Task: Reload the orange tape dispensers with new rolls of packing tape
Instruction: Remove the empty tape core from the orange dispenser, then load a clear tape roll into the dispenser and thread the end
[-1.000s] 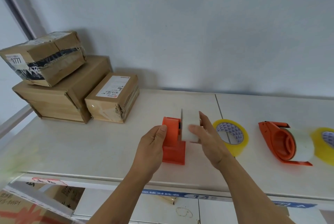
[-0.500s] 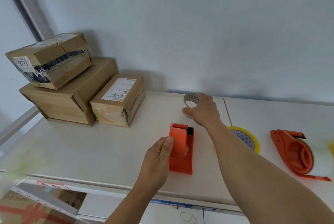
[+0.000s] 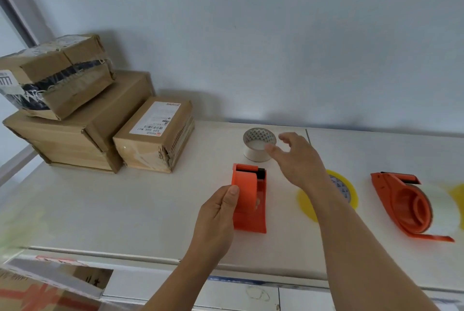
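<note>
Nearby, stacked boxes (image 3: pixel 75 120); yellow roll (image 3: pixel 346 194), perhaps half-hidden.

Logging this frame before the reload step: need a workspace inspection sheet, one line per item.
Surface: white table, seam right of centre.
Job's things: empty dispenser upright at centre; spent core standing on end behind it; yellow roll flat, partly under the right forearm; loaded dispenser on its side at right; another yellow roll cut by the frame edge.
Clutter: three boxes at back left, one stacked on another.
Grippers: left hand grips the empty dispenser; right hand open, empty, beside the core.
Cables: nothing seen.
Surroundings: pale wall; carton below the table edge.
</note>
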The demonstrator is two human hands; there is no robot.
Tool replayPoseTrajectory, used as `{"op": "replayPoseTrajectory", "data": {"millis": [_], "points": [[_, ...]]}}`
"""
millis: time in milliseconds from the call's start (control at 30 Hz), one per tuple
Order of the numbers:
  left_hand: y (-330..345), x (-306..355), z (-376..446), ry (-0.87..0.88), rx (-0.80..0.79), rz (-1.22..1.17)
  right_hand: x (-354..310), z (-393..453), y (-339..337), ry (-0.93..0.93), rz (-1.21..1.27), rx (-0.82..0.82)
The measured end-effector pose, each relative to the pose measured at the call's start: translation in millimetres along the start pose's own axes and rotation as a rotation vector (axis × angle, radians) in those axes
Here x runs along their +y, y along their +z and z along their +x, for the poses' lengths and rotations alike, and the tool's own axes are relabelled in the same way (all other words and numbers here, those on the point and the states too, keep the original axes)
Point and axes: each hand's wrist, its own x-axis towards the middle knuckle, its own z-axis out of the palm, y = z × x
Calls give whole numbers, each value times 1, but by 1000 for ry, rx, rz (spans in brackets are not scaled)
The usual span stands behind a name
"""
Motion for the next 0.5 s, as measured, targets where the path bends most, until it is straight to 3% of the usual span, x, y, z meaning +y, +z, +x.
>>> {"op": "replayPoseTrajectory", "data": {"millis": [200, 367, 500], "points": [[8, -1, -6, -4, -16, -10, 37, -74, -24, 71, -88, 53], [10, 2, -9, 7, 21, -24, 50, -92, -23, 87, -429, 68], [12, 3, -10, 1, 37, -17, 55, -92, -25, 68, -561, 34]]}}
